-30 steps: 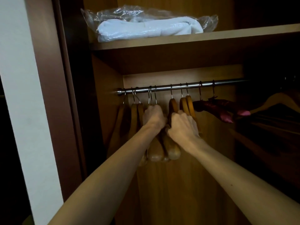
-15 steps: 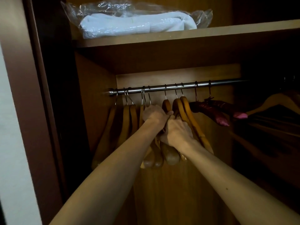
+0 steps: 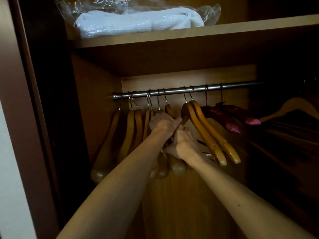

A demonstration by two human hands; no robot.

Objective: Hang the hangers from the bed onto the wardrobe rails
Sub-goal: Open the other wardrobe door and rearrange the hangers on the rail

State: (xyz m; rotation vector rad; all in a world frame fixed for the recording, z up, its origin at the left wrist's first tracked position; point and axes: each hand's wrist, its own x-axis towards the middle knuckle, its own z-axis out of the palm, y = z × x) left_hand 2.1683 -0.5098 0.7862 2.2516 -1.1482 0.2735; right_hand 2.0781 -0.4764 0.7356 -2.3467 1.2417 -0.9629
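A chrome wardrobe rail [image 3: 174, 91] runs across the wardrobe with several wooden hangers hooked on it. My left hand [image 3: 164, 121] is closed around the shoulders of the middle wooden hangers [image 3: 170, 109] just under the rail. Below and touching it, my right hand [image 3: 183, 145] grips the lower arms of the same bunch, whose rounded ends [image 3: 177, 167] stick out beneath. Two light wooden hangers [image 3: 207, 133] hang tilted to the right of my hands. More wooden hangers [image 3: 133, 133] hang at the rail's left end.
Two dark red padded hangers [image 3: 224, 118] hang further right, then another wooden hanger [image 3: 293, 107] in the dark. A shelf [image 3: 189, 34] above holds a white blanket in plastic [image 3: 138, 21]. The wardrobe side panel [image 3: 93, 107] stands left.
My hands have closed in together on the middle hangers. The two light hangers to the right have swung out and now hang apart from the bunch. The view has shifted right.
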